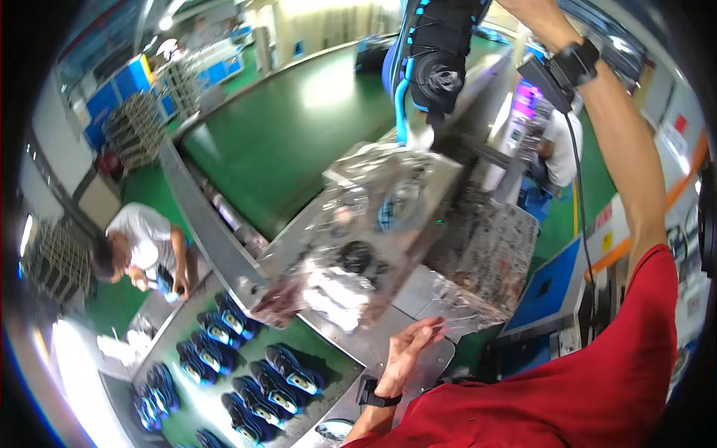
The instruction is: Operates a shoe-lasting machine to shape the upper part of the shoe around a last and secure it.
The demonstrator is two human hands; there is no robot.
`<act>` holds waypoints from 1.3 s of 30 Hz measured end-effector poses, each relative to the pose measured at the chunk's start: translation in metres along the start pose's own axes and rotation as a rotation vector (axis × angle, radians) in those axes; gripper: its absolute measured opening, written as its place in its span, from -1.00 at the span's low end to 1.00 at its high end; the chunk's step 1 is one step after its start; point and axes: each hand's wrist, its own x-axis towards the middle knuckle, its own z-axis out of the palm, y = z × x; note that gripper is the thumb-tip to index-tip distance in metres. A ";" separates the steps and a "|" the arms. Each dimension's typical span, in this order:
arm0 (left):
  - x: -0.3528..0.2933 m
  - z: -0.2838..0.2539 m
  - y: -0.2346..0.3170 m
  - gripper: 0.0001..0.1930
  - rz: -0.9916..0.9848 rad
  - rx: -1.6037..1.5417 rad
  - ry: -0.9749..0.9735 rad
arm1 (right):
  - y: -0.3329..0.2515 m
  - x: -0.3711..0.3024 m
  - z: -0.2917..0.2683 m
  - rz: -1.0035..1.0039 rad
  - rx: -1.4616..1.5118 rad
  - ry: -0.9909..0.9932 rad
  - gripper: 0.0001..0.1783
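My right arm reaches up to the top edge, a black band on its wrist. My right hand (532,16) is mostly cut off there, next to a black and blue shoe (433,56) that hangs in the air, sole toward the camera. Below the shoe stands a box-shaped machine wrapped in crinkled silver foil (373,231). My left hand (412,349) lies open and flat on the steel ledge (373,347) at the foot of that machine, fingertips touching the foil's edge. A dark watch sits on that wrist.
A green conveyor belt (291,142) runs behind the machine. Several black and blue shoes (258,381) lie in rows on a lower belt at the bottom left. A person in a white shirt (146,239) bends over there. Another person (559,149) sits at the right. Wire racks (134,131) stand at the far left.
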 end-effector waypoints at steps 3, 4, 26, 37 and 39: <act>0.045 0.080 0.037 -0.22 0.156 0.040 -0.367 | -0.013 -0.046 -0.106 0.305 -0.015 0.052 -0.54; 0.064 0.109 0.044 -0.17 0.191 -0.013 -0.482 | -0.017 -0.063 -0.132 0.458 0.168 0.111 -0.56; -0.020 0.494 -0.319 -0.35 -0.297 0.128 -0.898 | -0.342 -0.551 -0.509 1.395 -0.439 1.069 -0.36; -0.026 0.628 -0.560 -0.39 -0.630 0.699 -1.131 | -0.491 -0.664 -0.660 1.530 -0.956 1.355 -0.29; -0.008 0.660 -0.623 -0.38 -0.154 1.029 -1.163 | -0.511 -0.669 -0.674 1.552 -1.096 1.354 -0.32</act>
